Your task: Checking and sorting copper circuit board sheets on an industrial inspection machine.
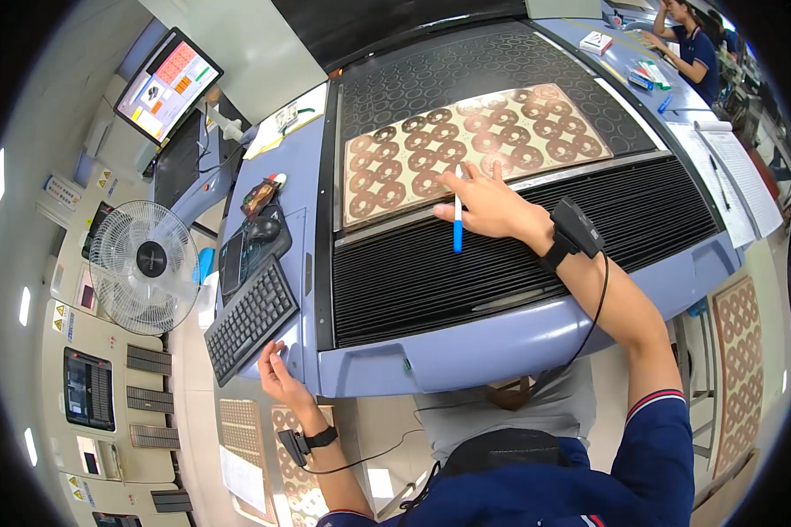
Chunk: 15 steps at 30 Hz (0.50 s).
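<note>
So the panel is pale cream with rows of coppery ring shapes, lying flat on the dark bed just beyond the black slats. Right hand has a white-and-blue marker between its fingers, left hand is half-open and empty near the keyboard

In front of you, the sheet lies on the bed. The slats are nearer you, and the marker is over the sheet's near edge. To your left, the keyboard is on the counter, the mouse behind it. The fan stands farther left. To your right, a pen lies on papers.
</note>
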Each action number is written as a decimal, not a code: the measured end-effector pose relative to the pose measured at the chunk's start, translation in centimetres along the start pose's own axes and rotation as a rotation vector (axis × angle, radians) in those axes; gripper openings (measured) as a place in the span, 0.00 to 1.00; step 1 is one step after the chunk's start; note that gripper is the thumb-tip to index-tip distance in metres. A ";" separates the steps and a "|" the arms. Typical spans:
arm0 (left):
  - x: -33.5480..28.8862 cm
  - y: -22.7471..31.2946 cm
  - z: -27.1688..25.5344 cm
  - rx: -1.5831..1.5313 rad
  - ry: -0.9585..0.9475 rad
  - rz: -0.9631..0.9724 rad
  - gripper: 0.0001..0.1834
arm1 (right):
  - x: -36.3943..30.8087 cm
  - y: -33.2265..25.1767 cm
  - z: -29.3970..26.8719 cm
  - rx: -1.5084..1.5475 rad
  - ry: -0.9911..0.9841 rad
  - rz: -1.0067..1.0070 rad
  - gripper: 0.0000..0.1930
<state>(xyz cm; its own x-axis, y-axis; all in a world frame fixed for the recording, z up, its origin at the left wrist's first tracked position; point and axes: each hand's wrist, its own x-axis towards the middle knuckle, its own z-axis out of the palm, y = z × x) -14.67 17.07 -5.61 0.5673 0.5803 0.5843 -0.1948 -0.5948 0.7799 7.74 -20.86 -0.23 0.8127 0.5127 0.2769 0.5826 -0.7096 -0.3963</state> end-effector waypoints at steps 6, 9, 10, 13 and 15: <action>-0.3 -0.2 -0.2 0.002 0.011 0.006 0.16 | -0.9 -0.1 -1.5 -0.059 -0.185 -0.032 0.35; 0.0 -0.3 -0.4 0.014 0.009 -0.007 0.15 | -1.2 -0.4 -1.2 -0.063 -0.187 -0.079 0.36; 0.0 -0.2 -0.5 0.016 0.003 -0.011 0.14 | -1.2 -0.4 -1.1 -0.081 -0.166 -0.099 0.37; 0.4 0.2 -0.3 0.041 -0.027 -0.026 0.13 | -0.9 -0.7 -1.4 -0.114 -0.200 -0.113 0.38; 0.7 0.3 -0.2 0.033 -0.018 -0.062 0.12 | -0.7 -0.8 -1.6 -0.148 -0.250 -0.108 0.39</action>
<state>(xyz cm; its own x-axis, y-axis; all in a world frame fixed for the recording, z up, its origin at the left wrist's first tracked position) -14.46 17.39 -4.88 0.5920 0.6066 0.5306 -0.1321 -0.5764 0.8064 6.74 -21.40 1.30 0.7297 0.6791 0.0797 0.6754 -0.6977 -0.2390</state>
